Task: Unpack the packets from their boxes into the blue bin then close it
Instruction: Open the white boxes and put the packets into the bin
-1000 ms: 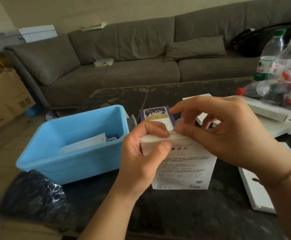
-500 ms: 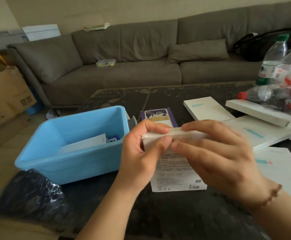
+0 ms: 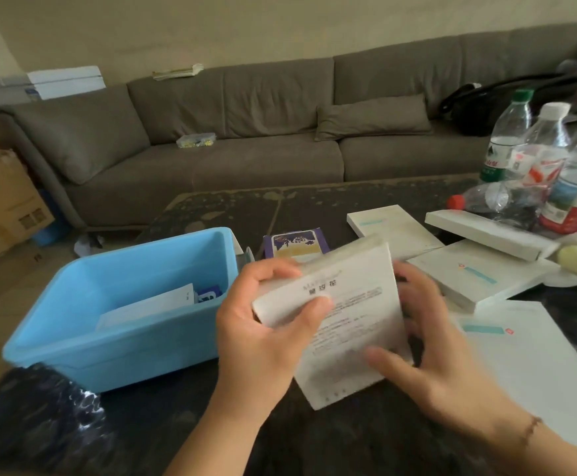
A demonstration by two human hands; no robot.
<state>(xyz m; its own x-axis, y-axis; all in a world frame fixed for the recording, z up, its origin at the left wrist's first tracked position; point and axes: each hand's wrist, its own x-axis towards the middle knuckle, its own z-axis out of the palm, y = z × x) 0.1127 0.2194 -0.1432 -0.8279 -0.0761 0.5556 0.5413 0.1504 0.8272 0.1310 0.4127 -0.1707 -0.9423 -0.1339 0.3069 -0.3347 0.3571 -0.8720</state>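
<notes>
Fingers (image 3: 273, 273) of the left hand (image 3: 259, 324) curl over the upper left corner of the flat white cardboard box printed with small grey text (image 3: 345, 321), thumb pressed on its face. The right hand (image 3: 431, 341) cups the box's right edge, thumb on the lower front, fingers wrapped behind. The matte, rectangular box is now lifted off the dark speckled counter (image 3: 211, 424) and tilted, where half a second ago it stood upright; its edges are motion-blurred. Just left sits the smooth light-blue plastic bin (image 3: 115, 341), open-topped, with a white packet (image 3: 149, 307) and a purple packet (image 3: 208, 295) inside. Behind the box stands a purple-and-gold carton (image 3: 294, 243). More flat white boxes (image 3: 479, 276) lie to the right, near clear plastic bottles (image 3: 548, 159).
</notes>
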